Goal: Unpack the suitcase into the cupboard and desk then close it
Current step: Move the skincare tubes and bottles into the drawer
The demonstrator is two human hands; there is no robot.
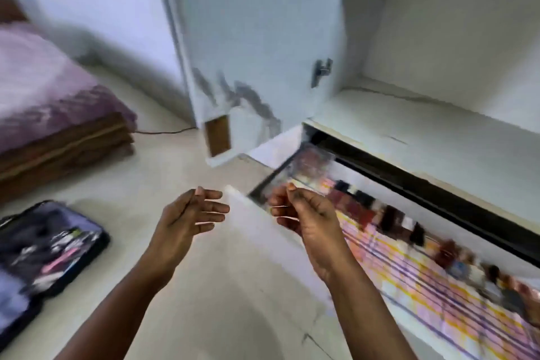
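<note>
Head view. Suitcase (43, 245): open on the floor at 8 o'clock, contents still inside, blurred.

Cupboard (438, 67): door swung open at 12 o'clock, shelf at 2 o'clock.

Drawer (409, 272): pulled out at 4 o'clock, lined with checked paper, a row of small items along its back.

Right hand (304, 213): centre, pinching a clear flat packet (306, 169) by its near edge, above the drawer's left end.

Left hand (193, 213): fingers spread, holding nothing.

Step judged: placing a suitcase item in the drawer. Next calls for lowering, releasing, then turning back to 8 o'clock.
</note>
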